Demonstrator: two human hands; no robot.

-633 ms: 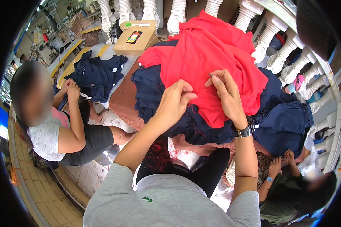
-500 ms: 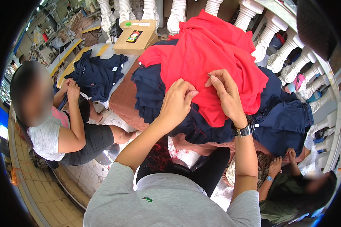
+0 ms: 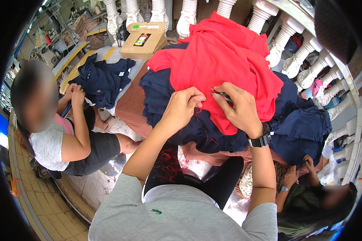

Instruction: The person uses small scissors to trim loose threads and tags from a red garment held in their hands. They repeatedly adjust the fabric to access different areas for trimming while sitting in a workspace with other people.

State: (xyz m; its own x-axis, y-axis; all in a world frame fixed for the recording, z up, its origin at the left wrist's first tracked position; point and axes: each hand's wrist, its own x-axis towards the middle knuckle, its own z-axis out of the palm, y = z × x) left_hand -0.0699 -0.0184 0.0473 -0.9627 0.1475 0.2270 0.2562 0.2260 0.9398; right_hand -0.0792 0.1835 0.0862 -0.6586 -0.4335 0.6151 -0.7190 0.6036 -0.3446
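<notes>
A bright red garment lies spread over a heap of dark navy garments. My left hand is closed in a pinch at the near left edge of the red cloth. Loose red thread hangs just below those fingers. Close by on the right, my right hand is curled around small pointed metal thread snips. Their tips point left toward the pinched edge, a short gap away. Most of the snips is hidden by my fingers.
A cardboard box stands beyond the heap, before white balusters. At left, a seated person handles a navy garment. Another person works at lower right beside more navy garments. Red thread scraps lie on my lap.
My left hand has moved slightly left and nearer to me. My right hand has come nearer and turned, so the snips' tips now show pointing left. The red cloth has barely shifted.
</notes>
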